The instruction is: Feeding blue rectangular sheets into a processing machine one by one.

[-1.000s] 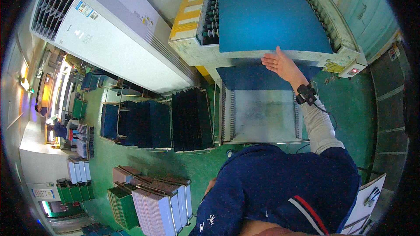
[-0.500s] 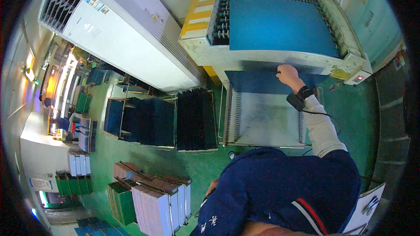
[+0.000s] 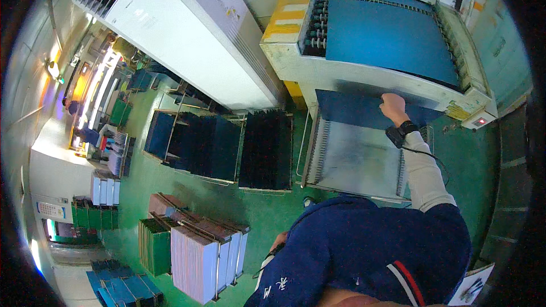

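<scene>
My right hand is closed at the upper edge of a dark blue panel, arm stretched forward, with a strapped device on the wrist. That panel stands at the far end of a slotted metal rack, just below the front of a roller machine. A brighter blue panel lies flat on the machine's rollers. Down by my left side, my left hand shows only in part beside my dark blue top; its fingers are mostly hidden.
Racks of dark panels stand left of the slotted rack. Nearer on the green floor is a rack of pale panels beside green ones. A tall white air conditioner slants across the upper left. People work far left.
The whole view has shifted, so the machine and rack sit further right. My right hand remains closed at the dark blue panel's upper edge.
</scene>
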A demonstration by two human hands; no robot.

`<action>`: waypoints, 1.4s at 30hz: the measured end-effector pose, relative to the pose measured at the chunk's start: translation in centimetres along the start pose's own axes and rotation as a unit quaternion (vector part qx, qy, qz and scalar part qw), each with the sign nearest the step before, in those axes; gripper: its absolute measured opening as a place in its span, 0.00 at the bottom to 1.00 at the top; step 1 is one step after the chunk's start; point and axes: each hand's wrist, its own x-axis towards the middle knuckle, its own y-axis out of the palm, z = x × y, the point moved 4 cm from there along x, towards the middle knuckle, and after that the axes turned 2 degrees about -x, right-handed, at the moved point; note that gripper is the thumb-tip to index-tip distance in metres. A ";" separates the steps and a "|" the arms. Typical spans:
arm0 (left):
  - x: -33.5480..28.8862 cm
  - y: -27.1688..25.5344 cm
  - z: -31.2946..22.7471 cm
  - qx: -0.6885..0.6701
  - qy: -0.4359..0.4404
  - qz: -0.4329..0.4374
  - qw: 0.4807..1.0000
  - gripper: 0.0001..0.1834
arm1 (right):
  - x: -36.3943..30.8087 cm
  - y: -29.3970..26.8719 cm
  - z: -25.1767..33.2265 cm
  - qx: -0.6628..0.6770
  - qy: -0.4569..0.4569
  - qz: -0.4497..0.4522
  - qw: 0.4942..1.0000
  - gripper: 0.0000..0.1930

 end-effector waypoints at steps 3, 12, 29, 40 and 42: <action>-1.1 -0.1 -0.8 0.033 0.033 -0.016 0.999 0.25 | 0.0 0.4 -0.5 -0.010 -0.013 -0.017 1.000 0.12; -5.3 -0.9 -2.5 -0.074 0.020 0.018 0.997 0.27 | 0.1 -0.9 1.1 -0.006 0.025 0.009 1.000 0.16; -4.8 -1.1 -1.7 -0.070 -0.016 0.004 0.997 0.29 | 0.1 -0.4 1.2 -0.024 0.032 0.004 0.999 0.19; -4.7 -1.1 -1.3 -0.066 -0.016 0.005 0.998 0.29 | -0.3 -0.4 1.3 -0.021 0.020 -0.034 0.999 0.14; -4.6 -1.1 -1.3 -0.066 -0.015 0.005 0.998 0.29 | -0.2 -0.3 1.2 -0.022 0.020 -0.041 0.999 0.13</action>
